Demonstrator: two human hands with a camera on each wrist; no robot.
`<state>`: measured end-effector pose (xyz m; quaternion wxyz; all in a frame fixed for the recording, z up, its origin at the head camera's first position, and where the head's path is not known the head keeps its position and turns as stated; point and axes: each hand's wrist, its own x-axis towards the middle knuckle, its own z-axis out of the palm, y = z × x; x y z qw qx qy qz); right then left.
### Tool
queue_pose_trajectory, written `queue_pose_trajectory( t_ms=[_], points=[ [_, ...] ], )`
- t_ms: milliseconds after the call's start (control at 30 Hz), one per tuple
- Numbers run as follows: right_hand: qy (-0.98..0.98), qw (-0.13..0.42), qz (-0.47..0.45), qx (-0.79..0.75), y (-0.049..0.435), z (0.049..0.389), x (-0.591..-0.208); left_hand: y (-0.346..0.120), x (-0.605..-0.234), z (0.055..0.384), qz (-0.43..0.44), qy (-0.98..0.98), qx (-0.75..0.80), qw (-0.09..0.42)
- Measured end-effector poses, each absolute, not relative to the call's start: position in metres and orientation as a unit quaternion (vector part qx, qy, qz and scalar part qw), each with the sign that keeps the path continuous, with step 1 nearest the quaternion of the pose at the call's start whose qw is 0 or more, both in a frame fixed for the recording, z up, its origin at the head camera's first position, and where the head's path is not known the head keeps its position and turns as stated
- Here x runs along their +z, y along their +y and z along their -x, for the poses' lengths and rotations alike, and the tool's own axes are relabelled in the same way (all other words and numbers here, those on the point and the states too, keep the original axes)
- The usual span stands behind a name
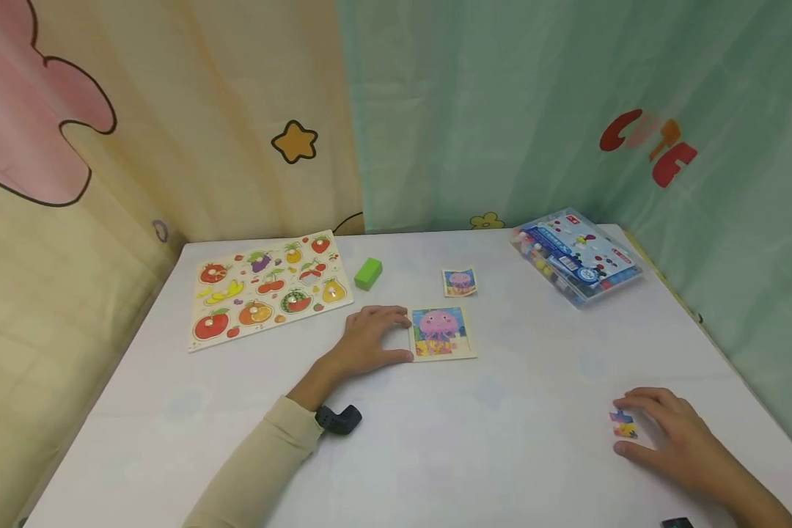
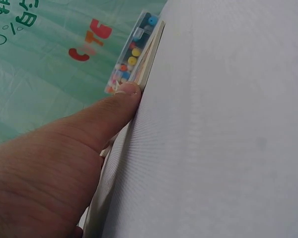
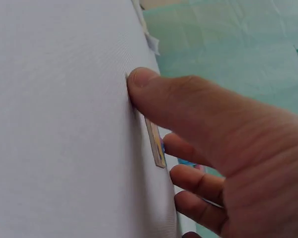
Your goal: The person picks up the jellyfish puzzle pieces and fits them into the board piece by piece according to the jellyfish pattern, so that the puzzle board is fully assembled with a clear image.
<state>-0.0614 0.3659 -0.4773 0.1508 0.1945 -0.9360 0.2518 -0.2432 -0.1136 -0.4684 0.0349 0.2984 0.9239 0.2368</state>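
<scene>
1. Your right hand [image 1: 680,440] lies nearest, fingers spread flat over a loose puzzle piece [image 1: 623,424] on the tabletop [image 1: 501,440].
2. Your left hand [image 1: 369,339] rests relaxed against the jellyfish puzzle board [image 1: 441,333], steadying it.
3. That board looks almost filled; this piece appears left to seat.

Red and orange letters on the green fabric backdrop [image 1: 567,110] spell "CUTE" [image 1: 648,149]. The label on the clear plastic box of coloured beads [image 1: 577,257] is too small to read.
</scene>
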Motion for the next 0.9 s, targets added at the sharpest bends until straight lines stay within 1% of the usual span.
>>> queue_pose_trajectory(
  t_ms=[133,467,600,733,800,900],
  points=[
    [-0.918,0.174,-0.213,0.285,0.364,0.059,-0.481,-0.114,-0.467,0.244,-0.298,0.923,0.241,0.039],
    [-0.907,0.188,-0.221,0.305,0.364,0.056,-0.479,-0.115,-0.468,0.241,-0.299,0.92,0.25,0.041],
    [-0.906,0.197,-0.221,0.301,0.359,0.06,-0.475,-0.116,-0.467,0.241,-0.299,0.92,0.252,0.039],
    [-0.903,0.182,-0.253,0.297,0.346,0.079,-0.464,-0.118,-0.467,0.242,-0.296,0.921,0.25,0.04],
    [-0.897,0.166,-0.285,0.293,0.336,0.095,-0.457,-0.119,-0.467,0.242,-0.294,0.921,0.251,0.042],
    [-0.893,0.127,-0.32,0.29,0.314,0.123,-0.447,-0.12,-0.467,0.242,-0.293,0.921,0.252,0.043]
  ],
)
